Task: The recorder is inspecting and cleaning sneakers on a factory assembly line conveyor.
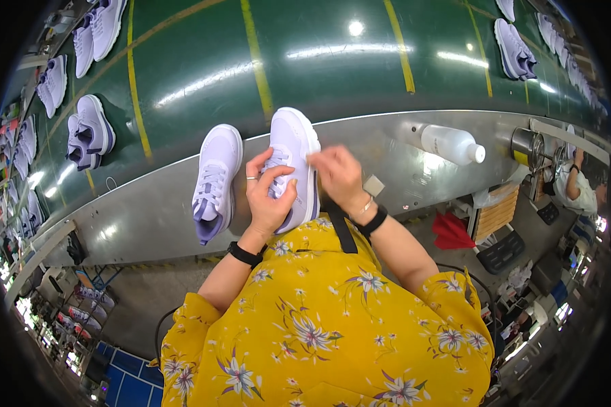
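Note:
Two pale lilac sneakers lie toes away from me on the metal ledge, toes at the belt's edge. My left hand (271,197) is over the laces of the right-hand sneaker (294,129). Its fingers are curled, with thumb and fingertips close together; what they pinch, if anything, is too small to make out. Beside that sneaker's right side is my right hand (339,175), its fingers smeared by motion. To the left stands the other sneaker (216,166), laced, with a purple collar and heel; neither hand touches it.
A green conveyor belt (319,74) with yellow lines runs beyond the metal ledge (142,207). More sneakers (91,129) stand on it at left and far right. A white bottle (451,144) lies on the ledge. At right are a red cloth (453,232) and another person's arm (574,176).

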The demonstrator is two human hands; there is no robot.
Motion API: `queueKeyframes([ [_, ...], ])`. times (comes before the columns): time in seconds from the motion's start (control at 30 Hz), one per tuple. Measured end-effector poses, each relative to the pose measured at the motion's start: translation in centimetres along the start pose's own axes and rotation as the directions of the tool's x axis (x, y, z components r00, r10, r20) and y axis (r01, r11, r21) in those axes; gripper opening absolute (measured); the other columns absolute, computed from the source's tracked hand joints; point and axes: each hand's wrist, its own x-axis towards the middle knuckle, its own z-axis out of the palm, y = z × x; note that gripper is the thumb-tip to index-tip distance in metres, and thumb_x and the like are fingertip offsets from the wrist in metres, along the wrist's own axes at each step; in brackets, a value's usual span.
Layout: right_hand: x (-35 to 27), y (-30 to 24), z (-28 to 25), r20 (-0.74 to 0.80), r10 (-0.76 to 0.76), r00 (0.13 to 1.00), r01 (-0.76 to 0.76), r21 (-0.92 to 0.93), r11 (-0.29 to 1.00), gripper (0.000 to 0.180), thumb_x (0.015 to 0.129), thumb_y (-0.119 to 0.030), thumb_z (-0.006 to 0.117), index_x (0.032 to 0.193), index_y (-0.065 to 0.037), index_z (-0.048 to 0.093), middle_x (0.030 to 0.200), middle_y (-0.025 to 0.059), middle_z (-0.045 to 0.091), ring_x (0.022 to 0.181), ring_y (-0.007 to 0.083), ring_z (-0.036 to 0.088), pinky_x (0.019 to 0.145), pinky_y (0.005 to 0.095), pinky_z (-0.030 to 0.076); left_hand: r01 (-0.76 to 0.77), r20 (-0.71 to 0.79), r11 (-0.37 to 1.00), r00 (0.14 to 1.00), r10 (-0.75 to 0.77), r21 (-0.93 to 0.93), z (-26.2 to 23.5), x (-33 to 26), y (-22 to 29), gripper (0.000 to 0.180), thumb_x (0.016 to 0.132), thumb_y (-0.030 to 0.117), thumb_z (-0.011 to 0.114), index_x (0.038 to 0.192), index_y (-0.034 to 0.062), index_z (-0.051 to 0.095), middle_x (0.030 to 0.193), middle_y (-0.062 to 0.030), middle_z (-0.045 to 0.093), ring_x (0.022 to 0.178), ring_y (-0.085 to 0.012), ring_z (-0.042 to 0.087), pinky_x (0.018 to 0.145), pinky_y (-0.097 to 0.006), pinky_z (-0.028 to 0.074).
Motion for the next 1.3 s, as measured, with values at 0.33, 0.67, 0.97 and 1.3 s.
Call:
queueKeyframes([
  [0.33, 1.4, -0.5, 0.9, -0.047, 0.196, 0.979, -0.194, 0.042, 0.98, 0.009, 0.085, -0.006, 0.075, 0.094, -0.007, 0.075, 0.082, 0.0088, 0.061, 0.071, 0.0276, 0.064, 0.062, 0.0369, 0.052, 0.044, 0.028, 0.999, 0.999, -0.045, 0.014, 0.2, -0.2, 0.4, 0.02, 0.077, 0.008, 0.075, 0.097, 0.0085, 0.074, 0.136, -0.0171, 0.053, 0.123, -0.0324, 0.052, 0.105, -0.042, 0.041],
  [0.67, 12.2, 4.1, 5.2, 0.274, 0.331, 0.903, -0.35, 0.024, 0.936, 0.014, 0.08, -0.022, 0.078, 0.087, -0.01, 0.081, 0.079, 0.0145, 0.069, 0.076, 0.03, 0.067, 0.074, 0.0382, 0.054, -0.002, 0.051, 0.997, 0.999, -0.003, 0.081, 0.2, 0.3, 1.1, 0.03, 0.076, 0.009, 0.075, 0.106, 0.008, 0.072, 0.134, -0.0172, 0.052, 0.123, -0.0329, 0.053, 0.103, -0.041, 0.044],
  [0.97, 11.8, 5.1, 0.8, 0.51, 0.542, 0.668, -0.733, 0.325, 0.598, 0.028, 0.091, -0.025, 0.075, 0.106, -0.001, 0.077, 0.092, 0.0035, 0.074, 0.082, 0.0106, 0.066, 0.074, 0.0265, 0.053, 0.323, 0.115, 0.937, 0.934, -0.339, 0.137, -0.4, 0.3, 4.6, 0.092, 0.066, 0.015, 0.086, 0.147, 0.0061, 0.044, 0.13, -0.0185, 0.061, 0.115, -0.038, 0.06, 0.101, -0.042, 0.047],
  [1.3, -2.5, 5.1, -10.1, 0.28, 0.599, 0.75, -0.661, 0.354, 0.662, 0.012, 0.091, -0.011, 0.073, 0.098, -0.001, 0.076, 0.088, -0.0003, 0.067, 0.08, 0.0093, 0.059, 0.073, 0.0253, 0.049, -0.6, 0.375, 0.683, 0.798, 0.473, 0.417, 1.3, -1.5, 1.7, 0.054, 0.074, -0.003, 0.065, 0.126, 0.0148, 0.068, 0.131, -0.011, 0.062, 0.114, -0.032, 0.058, 0.097, -0.044, 0.046],
])
